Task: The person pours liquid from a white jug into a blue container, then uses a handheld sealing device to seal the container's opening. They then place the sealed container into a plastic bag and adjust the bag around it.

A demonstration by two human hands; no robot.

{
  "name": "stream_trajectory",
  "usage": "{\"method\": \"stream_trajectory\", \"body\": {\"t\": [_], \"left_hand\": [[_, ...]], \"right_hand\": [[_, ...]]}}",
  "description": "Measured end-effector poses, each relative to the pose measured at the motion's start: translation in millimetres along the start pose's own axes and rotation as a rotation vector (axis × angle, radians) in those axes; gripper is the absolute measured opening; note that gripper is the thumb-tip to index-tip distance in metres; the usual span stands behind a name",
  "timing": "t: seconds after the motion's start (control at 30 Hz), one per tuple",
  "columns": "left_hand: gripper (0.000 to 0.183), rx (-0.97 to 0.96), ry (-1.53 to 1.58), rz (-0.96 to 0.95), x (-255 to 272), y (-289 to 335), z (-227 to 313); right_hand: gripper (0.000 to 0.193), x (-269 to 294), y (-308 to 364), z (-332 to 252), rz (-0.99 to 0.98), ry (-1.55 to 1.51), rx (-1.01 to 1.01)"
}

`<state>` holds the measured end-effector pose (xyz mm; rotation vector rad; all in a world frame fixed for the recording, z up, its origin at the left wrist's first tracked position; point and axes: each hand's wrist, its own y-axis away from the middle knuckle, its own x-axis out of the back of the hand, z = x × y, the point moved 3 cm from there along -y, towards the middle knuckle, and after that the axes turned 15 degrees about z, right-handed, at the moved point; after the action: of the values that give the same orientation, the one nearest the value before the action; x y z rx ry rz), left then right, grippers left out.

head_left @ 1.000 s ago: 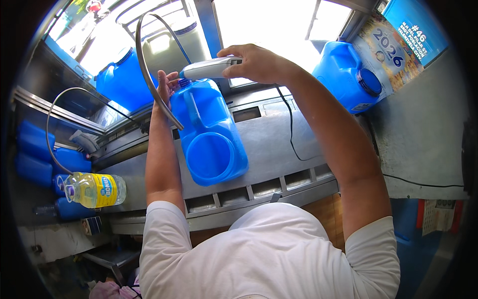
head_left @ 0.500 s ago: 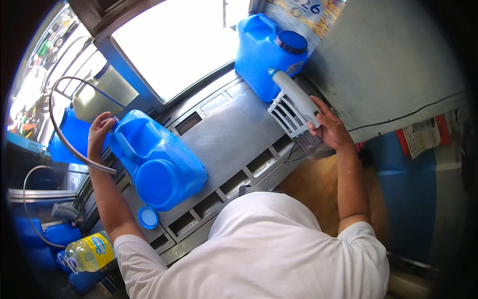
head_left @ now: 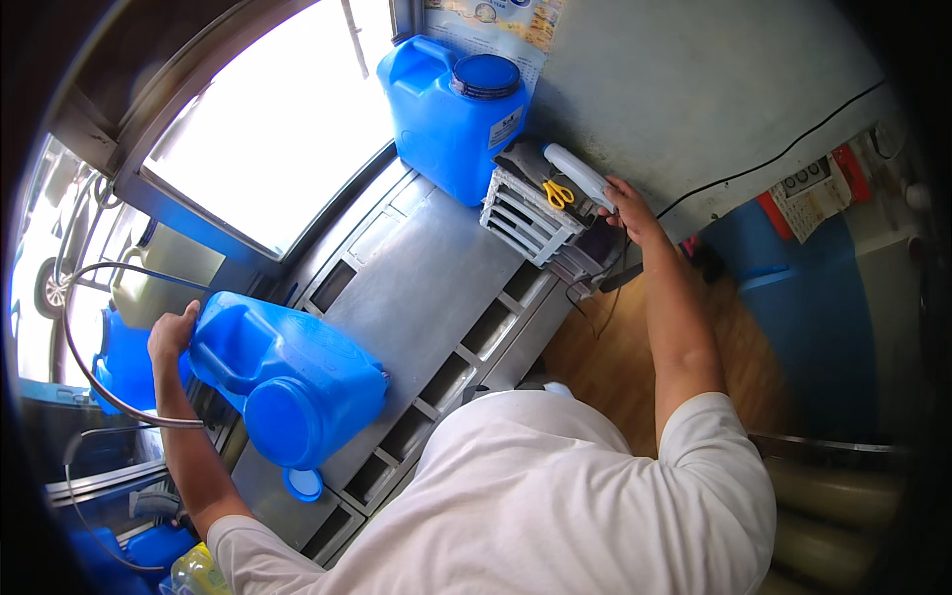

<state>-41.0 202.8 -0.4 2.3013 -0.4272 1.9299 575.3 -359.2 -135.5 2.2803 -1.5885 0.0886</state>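
A large blue water jug [head_left: 337,382] with a wide round cap [head_left: 283,421] and a moulded handle stands on the metal counter to my left. My left hand [head_left: 175,332] is closed at its far left corner, where the fingers hide what they pinch. Farther right, my right hand [head_left: 630,210] grips the near end of a white tube-shaped tool [head_left: 577,177] with a pale blue tip. The tool is just beside a pale slatted holder [head_left: 526,223], which has yellow-handled scissors [head_left: 557,194] at its top.
Another blue jug [head_left: 446,129] stands in the far corner by the bright window. A small blue lid [head_left: 302,483] is beside the near jug. A thin hose [head_left: 99,372] arcs at the left, near a pale container [head_left: 169,273]. Slots line the counter [head_left: 436,258].
The view has shifted, so the counter things sit lower and farther left. My right hand has moved the white tool over to the holder's far side. My left hand stays at the jug's corner.
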Motion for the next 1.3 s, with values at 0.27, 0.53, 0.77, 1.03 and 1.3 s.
{"method": "stream_trajectory", "body": {"t": [0.27, 0.53, 0.77, 1.03, 1.3], "left_hand": [[0.062, -0.239, 0.678, 0.117, -53, -16, -34], [0.080, -0.219, 0.108, 0.139, -8, 5, -18], [0.059, -0.333, 0.572, 0.085, -33, 0, -33], [0.047, -0.224, 0.893, 0.089, -12, 53, 3], [0.048, -0.166, 0.950, -0.460, -142, 325, 176]], "right_hand": [[0.046, -9, -51, 40, 0.396, 0.517, 0.424], [0.047, -24, -36, 13, 0.387, 0.737, 0.478], [0.040, -58, -8, -33, 0.594, 0.867, 0.782], [0.046, -43, 136, 65, -0.740, 0.503, 0.401], [0.032, 181, 62, 236, -0.449, 1.333, 0.070]]}}
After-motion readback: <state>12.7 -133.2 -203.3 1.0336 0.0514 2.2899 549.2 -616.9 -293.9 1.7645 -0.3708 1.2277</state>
